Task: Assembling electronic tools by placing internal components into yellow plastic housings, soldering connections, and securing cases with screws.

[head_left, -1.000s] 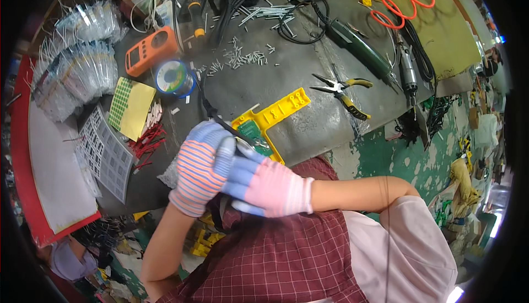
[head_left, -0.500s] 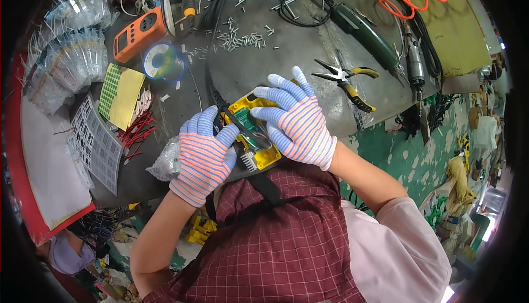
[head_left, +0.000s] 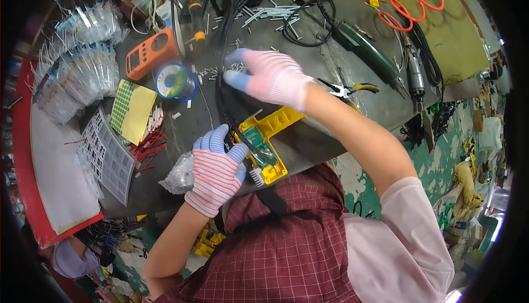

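Observation:
A yellow plastic housing half [head_left: 284,121] lies at the bench's near edge, with a green circuit board [head_left: 253,136] and wires inside and a grey finned heat sink [head_left: 257,178] at its lower end. My left hand [head_left: 216,170], in a striped glove, is closed on the housing's left side, its fingertips beside the black cable [head_left: 225,104] that runs into it. Over a scatter of small screws [head_left: 212,73] reaches my right hand [head_left: 273,77], gloved too. Its thumb and forefinger are apart, slightly blurred, with nothing visible between them; the other fingers are hidden.
Pliers [head_left: 344,89] lie partly behind my right forearm. Further right are a green power screwdriver [head_left: 366,52] and a silver one [head_left: 415,77]. To the left are a solder spool [head_left: 175,82], an orange multimeter [head_left: 150,53], red wires [head_left: 149,148] and bagged parts [head_left: 82,77]. Long screws [head_left: 275,13] lie at the back.
My right hand has left the yellow housing and moved up and left over the small screws. My left hand stays at the housing. The whole view has shifted slightly.

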Available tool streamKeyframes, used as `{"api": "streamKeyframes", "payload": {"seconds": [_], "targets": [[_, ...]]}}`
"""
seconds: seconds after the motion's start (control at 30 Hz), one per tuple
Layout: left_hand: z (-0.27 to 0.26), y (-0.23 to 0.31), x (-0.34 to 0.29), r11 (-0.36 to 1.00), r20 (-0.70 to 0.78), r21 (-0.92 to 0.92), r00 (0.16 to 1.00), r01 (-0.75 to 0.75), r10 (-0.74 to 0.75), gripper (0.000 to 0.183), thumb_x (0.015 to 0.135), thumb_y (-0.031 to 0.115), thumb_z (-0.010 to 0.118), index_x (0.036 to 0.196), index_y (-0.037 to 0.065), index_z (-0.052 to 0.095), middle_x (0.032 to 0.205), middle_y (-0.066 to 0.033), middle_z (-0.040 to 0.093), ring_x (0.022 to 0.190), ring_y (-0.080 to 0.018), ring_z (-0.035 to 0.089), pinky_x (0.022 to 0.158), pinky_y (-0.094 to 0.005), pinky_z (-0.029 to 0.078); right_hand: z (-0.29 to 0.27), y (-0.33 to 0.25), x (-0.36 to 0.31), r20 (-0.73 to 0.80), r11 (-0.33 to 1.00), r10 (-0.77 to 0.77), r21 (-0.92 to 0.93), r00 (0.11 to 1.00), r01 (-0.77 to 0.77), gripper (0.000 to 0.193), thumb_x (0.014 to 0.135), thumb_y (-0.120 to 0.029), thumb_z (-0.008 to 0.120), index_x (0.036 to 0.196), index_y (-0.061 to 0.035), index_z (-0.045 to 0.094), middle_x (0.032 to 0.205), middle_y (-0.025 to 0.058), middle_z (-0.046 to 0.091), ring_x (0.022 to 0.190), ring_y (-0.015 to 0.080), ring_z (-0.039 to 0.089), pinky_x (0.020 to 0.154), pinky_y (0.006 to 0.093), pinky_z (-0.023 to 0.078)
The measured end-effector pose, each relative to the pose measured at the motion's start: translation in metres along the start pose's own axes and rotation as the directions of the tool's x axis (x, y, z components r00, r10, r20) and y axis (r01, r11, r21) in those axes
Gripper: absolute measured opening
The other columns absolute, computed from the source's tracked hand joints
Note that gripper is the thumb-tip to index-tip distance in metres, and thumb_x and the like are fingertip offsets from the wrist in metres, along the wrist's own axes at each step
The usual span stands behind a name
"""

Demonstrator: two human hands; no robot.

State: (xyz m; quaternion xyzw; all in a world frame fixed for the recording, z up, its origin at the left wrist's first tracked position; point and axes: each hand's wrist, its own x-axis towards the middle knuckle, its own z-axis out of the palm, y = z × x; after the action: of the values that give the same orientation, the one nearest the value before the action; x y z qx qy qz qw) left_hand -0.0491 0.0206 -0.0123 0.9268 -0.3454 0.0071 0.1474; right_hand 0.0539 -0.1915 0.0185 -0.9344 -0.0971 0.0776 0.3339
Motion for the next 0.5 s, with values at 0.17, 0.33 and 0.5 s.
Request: {"api": "streamKeyframes", "payload": {"seconds": [0.17,0.33,0.5], "targets": [[-0.002,0.005,0.0,1.0,0.02,0.001,1.0,-0.022,0.022,0.047,0.065,0.022,0.072,0.112,0.015,0.067,0.129,-0.0266,0.052,0.113,-0.0435,0.053,0.099,-0.0531,0.042,0.022,-0.027,0.042,-0.047,0.982,0.04,-0.185,0.998,-0.048,0.06,0.087,-0.047,0.064,0.121,0.0022,0.054,0.106,0.0185,0.071,0.096,0.0354,0.07,0.081,0.0451,0.056],[-0.002,0.005,-0.009,0.999,0.007,-0.023,0.999,-0.031,0.032,0.046,0.064,0.021,0.071,0.109,0.014,0.068,0.124,-0.024,0.054,0.111,-0.0419,0.054,0.097,-0.0527,0.042,0.001,-0.017,0.08,-0.354,0.981,0.183,0.009,0.917,-0.192,0.074,0.086,-0.045,0.066,0.14,-0.0008,0.042,0.119,0.0224,0.066,0.108,0.0336,0.066,0.089,0.0443,0.054],[-0.002,0.007,-0.007,0.998,0.03,-0.037,0.999,-0.045,0.046,0.045,0.065,0.021,0.07,0.11,0.014,0.067,0.125,-0.0251,0.054,0.112,-0.0427,0.053,0.098,-0.0526,0.042,0.003,0.002,0.118,-0.201,0.934,0.352,0.141,0.914,-0.329,0.065,0.085,-0.037,0.067,0.144,-0.0171,0.047,0.129,0.0199,0.063,0.118,0.0336,0.062,0.098,0.0441,0.051]]}}
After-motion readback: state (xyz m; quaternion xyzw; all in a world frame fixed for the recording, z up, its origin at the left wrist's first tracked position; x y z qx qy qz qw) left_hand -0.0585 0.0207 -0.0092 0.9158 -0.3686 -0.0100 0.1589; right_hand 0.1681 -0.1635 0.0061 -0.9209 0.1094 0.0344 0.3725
